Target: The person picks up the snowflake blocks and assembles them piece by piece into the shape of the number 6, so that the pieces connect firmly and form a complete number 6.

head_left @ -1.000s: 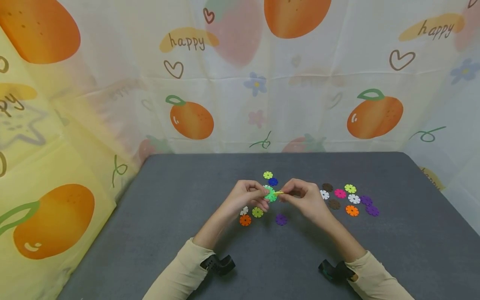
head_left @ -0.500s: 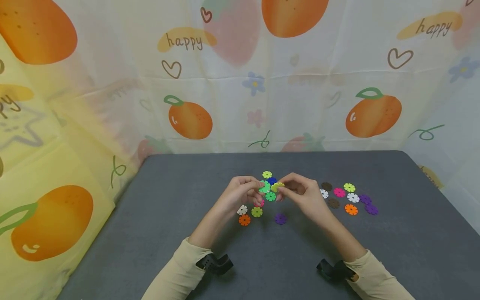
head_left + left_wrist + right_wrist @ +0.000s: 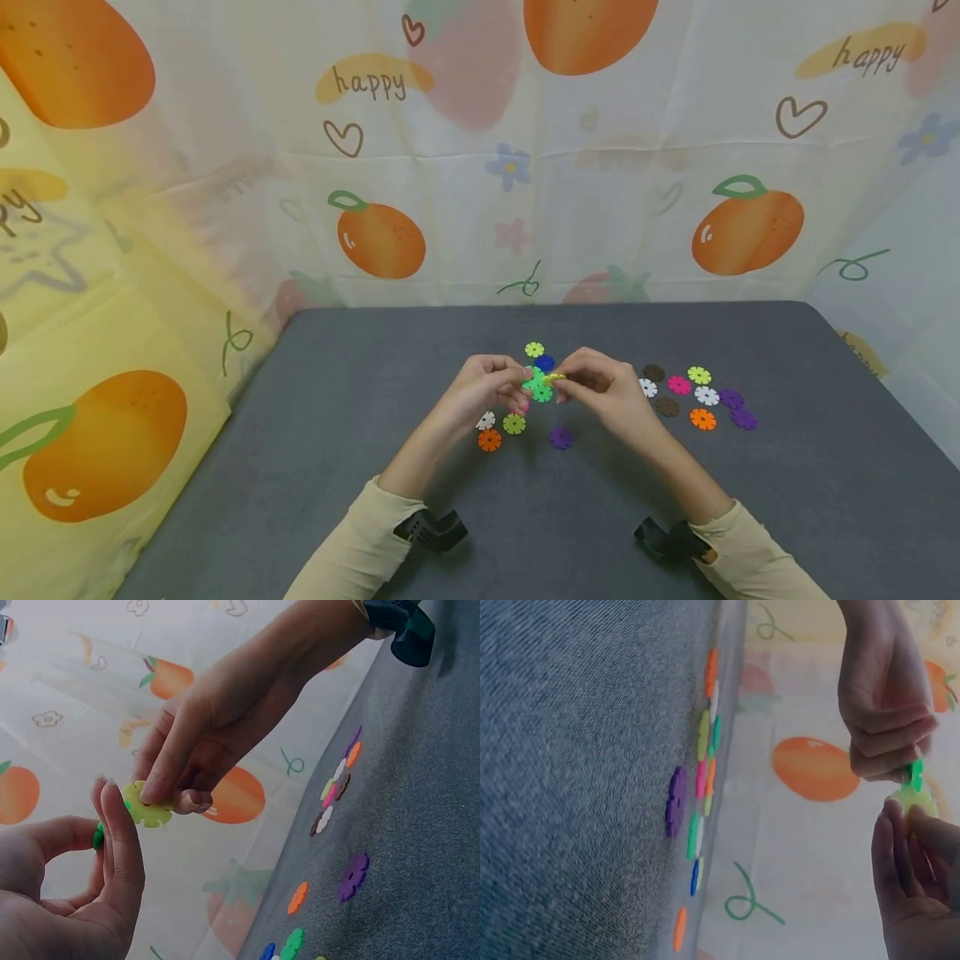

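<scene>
My left hand [image 3: 487,390] pinches a green notched plastic disc [image 3: 916,774] between thumb and fingers, above the table. Facing it, my right hand [image 3: 603,396] pinches a yellow notched disc [image 3: 154,808], seen nearly edge-on in the head view. The two discs meet at their edges, with the yellow one turned crosswise to the green. In the left wrist view, fingers hide most of the green disc. Below the hands lie another green disc [image 3: 542,393], a blue disc [image 3: 545,363] and a yellow-green disc [image 3: 513,424].
On the dark grey table [image 3: 360,367], more loose discs lie to the right, among them a pink disc [image 3: 678,385] and an orange disc [image 3: 702,419]. A purple disc [image 3: 561,438] lies nearer the front. A fruit-printed curtain [image 3: 465,208] hangs behind the table.
Half a second ago the yellow disc showed its flat face, slightly apart from the green one. It has since turned nearly edge-on and come against the green disc. Both hands keep their grip.
</scene>
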### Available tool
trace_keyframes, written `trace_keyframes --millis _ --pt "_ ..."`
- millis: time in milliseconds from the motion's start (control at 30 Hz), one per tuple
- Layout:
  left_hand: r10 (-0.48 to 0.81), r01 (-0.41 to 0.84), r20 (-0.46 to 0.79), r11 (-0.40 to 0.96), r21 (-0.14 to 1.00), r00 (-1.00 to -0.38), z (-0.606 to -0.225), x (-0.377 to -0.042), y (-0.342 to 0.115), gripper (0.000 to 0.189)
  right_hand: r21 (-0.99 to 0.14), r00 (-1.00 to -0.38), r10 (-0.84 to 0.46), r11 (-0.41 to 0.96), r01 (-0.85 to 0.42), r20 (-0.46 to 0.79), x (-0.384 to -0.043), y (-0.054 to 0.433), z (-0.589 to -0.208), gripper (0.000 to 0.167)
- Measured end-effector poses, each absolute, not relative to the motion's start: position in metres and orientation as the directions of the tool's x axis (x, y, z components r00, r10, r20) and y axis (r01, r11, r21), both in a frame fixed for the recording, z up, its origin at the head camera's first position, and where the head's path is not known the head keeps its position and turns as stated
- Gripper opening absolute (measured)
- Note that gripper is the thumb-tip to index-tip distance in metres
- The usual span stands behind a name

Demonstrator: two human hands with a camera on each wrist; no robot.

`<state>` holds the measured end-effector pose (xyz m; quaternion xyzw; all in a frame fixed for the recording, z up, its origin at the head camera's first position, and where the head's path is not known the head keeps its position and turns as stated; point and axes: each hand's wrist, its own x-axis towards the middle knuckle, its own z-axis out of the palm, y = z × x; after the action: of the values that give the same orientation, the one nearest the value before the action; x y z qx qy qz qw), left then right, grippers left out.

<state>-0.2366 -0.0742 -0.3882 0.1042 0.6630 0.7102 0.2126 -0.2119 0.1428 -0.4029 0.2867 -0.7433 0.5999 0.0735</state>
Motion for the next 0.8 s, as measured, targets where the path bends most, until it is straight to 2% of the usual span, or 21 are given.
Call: trace_keyframes --millis 267,467,567,700,800 --pt "0.441 -0.161 -0.146 0.002 0.987 -0.885 -0.393 -0.238 -0.073 0.019 -0.798 -0.785 -0.335 0.137 -0.587 0.520 -0.213 0.142 -0.405 0.007" --pt "0.434 -0.241 -0.199 -0.043 0.970 -0.879 -0.398 -0.239 -0.071 0.013 -0.794 -0.788 -0.329 0.152 -0.588 0.521 -0.214 0.143 -0.408 0.008" --pt "0.441 -0.257 -0.210 -0.050 0.965 -0.873 -0.400 -0.239 -0.070 0.016 -0.790 -0.783 -0.331 0.149 -0.594 0.526 -0.216 0.144 -0.410 0.010" --pt "0.447 -0.223 -0.201 0.003 0.975 -0.871 -0.401 -0.240 -0.071 0.024 -0.785 -0.776 -0.347 0.150 -0.600 0.527 -0.217 0.144 -0.413 0.010" --pt "0.443 -0.206 -0.201 0.038 0.978 -0.874 -0.401 -0.241 -0.071 0.023 -0.780 -0.770 -0.360 0.154 -0.606 0.527 -0.217 0.145 -0.415 0.008"
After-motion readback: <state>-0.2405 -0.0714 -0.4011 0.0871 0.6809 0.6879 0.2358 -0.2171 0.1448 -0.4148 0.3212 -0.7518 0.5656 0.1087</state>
